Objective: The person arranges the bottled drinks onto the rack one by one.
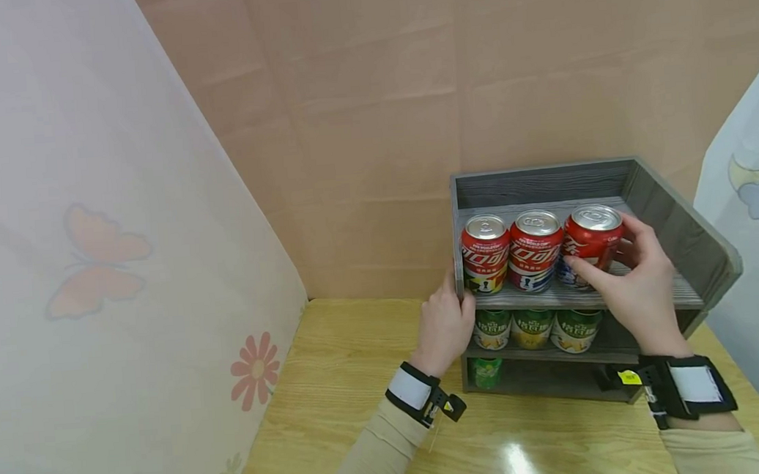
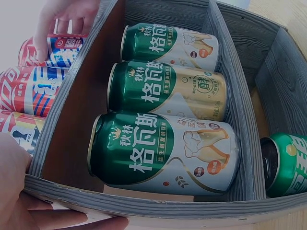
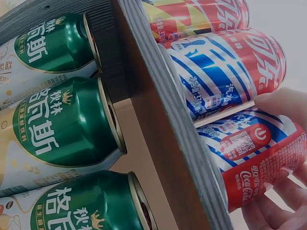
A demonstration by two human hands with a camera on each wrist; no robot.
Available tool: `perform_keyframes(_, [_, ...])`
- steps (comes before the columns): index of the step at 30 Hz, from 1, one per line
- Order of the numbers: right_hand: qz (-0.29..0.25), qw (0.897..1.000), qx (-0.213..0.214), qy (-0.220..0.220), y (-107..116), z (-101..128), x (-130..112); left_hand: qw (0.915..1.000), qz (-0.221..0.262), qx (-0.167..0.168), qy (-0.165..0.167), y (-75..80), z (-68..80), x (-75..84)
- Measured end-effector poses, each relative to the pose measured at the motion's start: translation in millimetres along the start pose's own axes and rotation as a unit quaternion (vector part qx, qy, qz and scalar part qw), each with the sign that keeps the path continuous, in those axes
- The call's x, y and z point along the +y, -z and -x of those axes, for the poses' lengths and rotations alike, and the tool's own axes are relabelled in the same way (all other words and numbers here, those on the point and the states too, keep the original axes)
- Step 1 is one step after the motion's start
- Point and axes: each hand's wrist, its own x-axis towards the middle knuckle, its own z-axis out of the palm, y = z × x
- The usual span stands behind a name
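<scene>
wall panel: pale fabric-like sheet [image 1: 88, 235] at far left, printed butterfly and flower, matte.
desk: wood-grain top [image 1: 357, 385], glossy, glare spot near the front edge.
left hand: left hand [image 1: 444, 326] grips the left front edge of the rack at top-shelf level, fingers curled round the side board; it steadies the rack and holds no can.
rack: grey wood-grain shelf rack [image 1: 683, 238], three tiers, boxy, rough board edges; stands on the desk against the tan back wall.
top shelf: three red cola cans upright in a row, smooth shiny metal cylinders with silver lids; left can [image 1: 486, 254] and middle can [image 1: 535, 250] stand free, touching or nearly touching.
right hand: right hand [image 1: 633, 278] clasps the right red can [image 1: 590, 240], thumb on the front, fingers round the far side; the can is upright on the top shelf, just beside the middle one.
middle shelf: three green-and-white cans [image 1: 533, 327], glossy printed metal, side by side.
bottom shelf: one green can [image 1: 487, 371] at the left; rest of the tier dark.
progress (judged): top and middle rows look full; third red can set in place but not let go; bottom tier has room left.
</scene>
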Motion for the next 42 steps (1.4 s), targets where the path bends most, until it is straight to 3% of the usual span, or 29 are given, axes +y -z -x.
perform_keyframes(6, [-0.008, 1.000, -0.011, 0.005, 1, -1, 3, 1.0000, 0.000, 0.007, -0.002, -0.2, 0.0, 0.5])
perform_keyframes(16, [-0.043, 0.994, -0.100, 0.013, 13, -3, 13, 1.0000, 0.001, 0.003, 0.002, -0.7, 0.3, -0.5])
perform_keyframes(25, [-0.047, 0.996, -0.078, -0.001, 12, 0, 13, 1.0000, -0.001, 0.001, 0.004, 0.1, 0.7, 0.5])
perform_keyframes(33, [0.003, 0.999, -0.040, -0.010, 5, 1, 10, 1.0000, -0.003, 0.002, 0.005, 0.7, 0.2, 0.9])
perform_keyframes(42, [0.009, 1.000, -0.020, -0.020, 1, 2, 10, 1.0000, -0.003, 0.000, 0.005, 0.0, 0.0, 0.4])
